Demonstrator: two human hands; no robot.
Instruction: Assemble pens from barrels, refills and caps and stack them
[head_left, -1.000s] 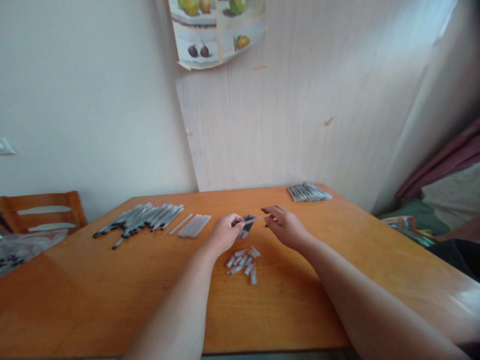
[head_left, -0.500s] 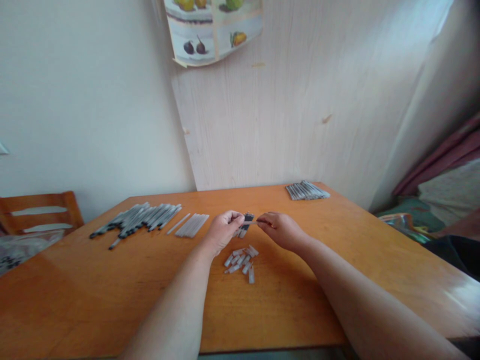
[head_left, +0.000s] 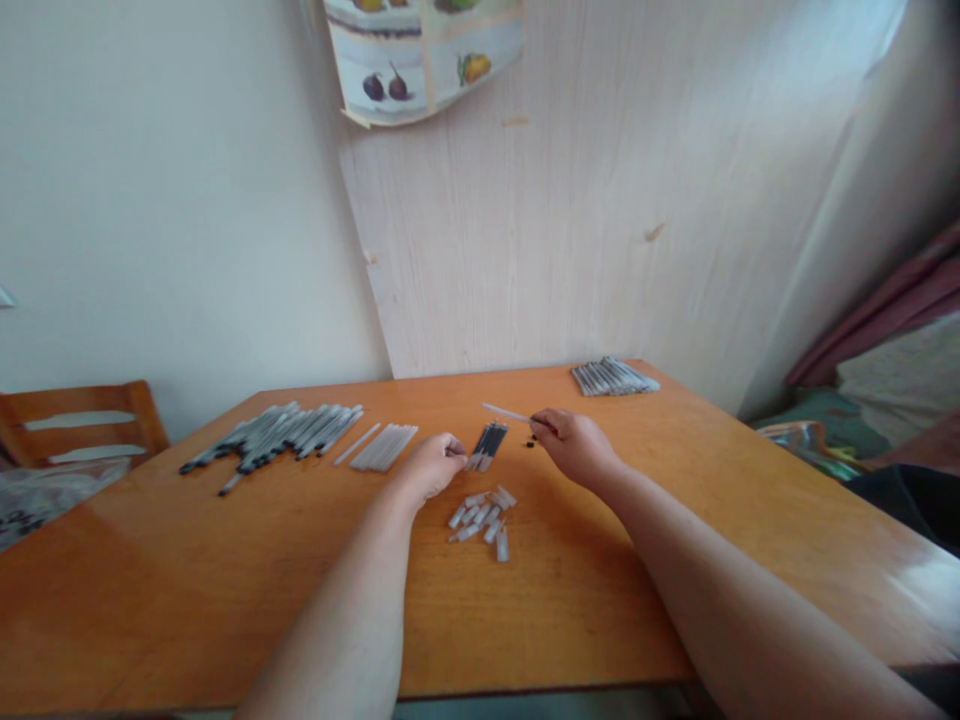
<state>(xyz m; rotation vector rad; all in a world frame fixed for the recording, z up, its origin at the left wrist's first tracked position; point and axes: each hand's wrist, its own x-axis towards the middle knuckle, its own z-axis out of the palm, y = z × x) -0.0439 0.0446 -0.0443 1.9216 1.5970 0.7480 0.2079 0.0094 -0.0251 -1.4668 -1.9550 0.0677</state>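
Observation:
My right hand (head_left: 574, 444) pinches a thin clear pen tube (head_left: 504, 412) that sticks out to the left above the orange table (head_left: 225, 580). My left hand (head_left: 431, 465) is curled, its fingertips at the near end of a small bundle of dark pen refills (head_left: 489, 443) lying on the table. A few tiny black bits (head_left: 531, 442) lie just in front of my right hand. Several short clear pen caps (head_left: 484, 517) lie in a loose heap between my forearms.
A pile of grey pens with black tips (head_left: 274, 434) and a row of clear tubes (head_left: 384, 447) lie at the left. Another stack of pens (head_left: 613, 376) sits at the far right corner by the wall. A wooden chair (head_left: 79, 420) and a plastic bag (head_left: 45, 492) stand left.
The hands met over the refill bundle, then parted. My right hand now holds the clear tube and has lifted it away; my left hand dropped to the refills.

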